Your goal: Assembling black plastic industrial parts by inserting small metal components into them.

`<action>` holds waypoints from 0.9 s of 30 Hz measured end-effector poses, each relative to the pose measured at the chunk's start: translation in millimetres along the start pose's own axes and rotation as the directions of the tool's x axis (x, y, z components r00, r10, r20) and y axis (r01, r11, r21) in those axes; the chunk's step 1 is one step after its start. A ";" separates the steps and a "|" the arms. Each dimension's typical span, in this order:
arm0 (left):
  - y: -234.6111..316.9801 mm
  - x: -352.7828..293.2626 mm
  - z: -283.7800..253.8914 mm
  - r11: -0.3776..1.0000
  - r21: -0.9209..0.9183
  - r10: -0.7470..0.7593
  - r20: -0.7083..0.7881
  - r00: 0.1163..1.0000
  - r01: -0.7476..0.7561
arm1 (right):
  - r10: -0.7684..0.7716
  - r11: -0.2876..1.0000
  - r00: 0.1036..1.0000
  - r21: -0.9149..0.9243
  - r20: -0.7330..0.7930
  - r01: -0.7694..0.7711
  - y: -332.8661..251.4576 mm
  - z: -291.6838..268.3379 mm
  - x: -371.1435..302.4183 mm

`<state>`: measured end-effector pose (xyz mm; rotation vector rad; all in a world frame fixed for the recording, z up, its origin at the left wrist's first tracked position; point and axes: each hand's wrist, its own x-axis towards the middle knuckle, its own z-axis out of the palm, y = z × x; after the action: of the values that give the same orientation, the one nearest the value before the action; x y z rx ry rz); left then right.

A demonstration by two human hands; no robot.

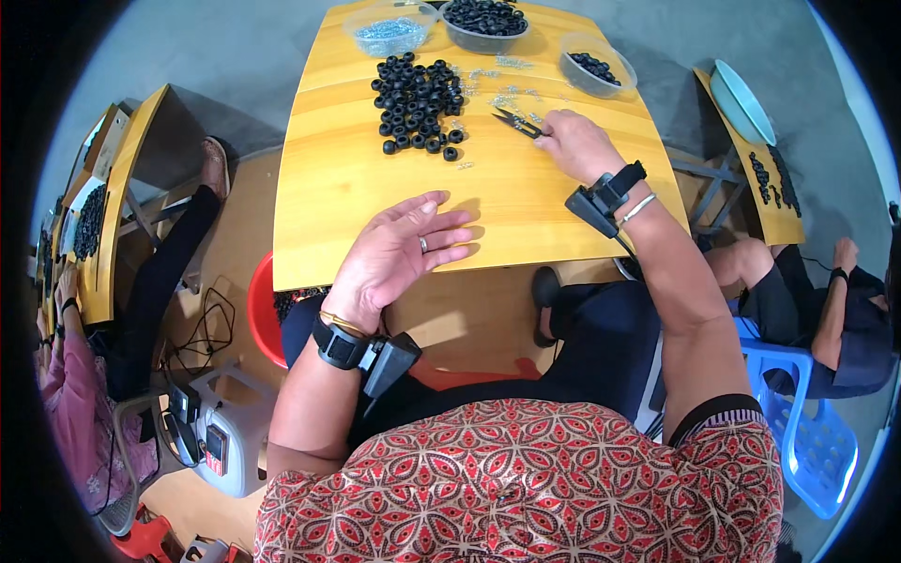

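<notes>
My right hand (pixel 574 143) rests on the yellow wooden table (pixel 375 188) and grips small black pliers (pixel 515 121) whose tips point left toward scattered small metal pieces (pixel 502 94). A pile of black rubber rings (pixel 418 101) lies left of the pliers. My left hand (pixel 399 255) hovers flat over the table's near edge, fingers apart, holding nothing. Both wrists wear black strapped devices.
Three clear plastic bowls stand at the table's far edge: one with metal bits (pixel 389 30), one with black rings (pixel 484 21), one with fewer black rings (pixel 597 66). A red basin (pixel 263 314) sits under the table. Other people sit at tables left (pixel 75 375) and right (pixel 826 300).
</notes>
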<state>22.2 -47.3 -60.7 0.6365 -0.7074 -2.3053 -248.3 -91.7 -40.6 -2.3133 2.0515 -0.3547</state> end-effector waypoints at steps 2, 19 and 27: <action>1.8 0.6 -1.4 0.999 -0.045 -0.006 0.003 1.000 0.006 | -0.044 0.998 0.998 -0.032 0.055 0.046 -3.6 -0.5 -1.8; 0.6 2.8 -3.6 1.000 0.011 -0.005 -0.004 1.000 0.005 | 0.232 0.782 0.955 0.548 0.186 -0.297 33.9 -8.7 5.9; 1.0 5.7 -4.5 0.999 0.028 -0.018 0.006 1.000 0.017 | 0.205 0.919 0.968 0.369 -0.145 -0.139 53.8 -17.2 -17.0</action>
<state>21.4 -53.3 -64.8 0.6512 -0.7407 -2.3179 -305.9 -79.8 -35.7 -1.9338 2.0377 -0.8772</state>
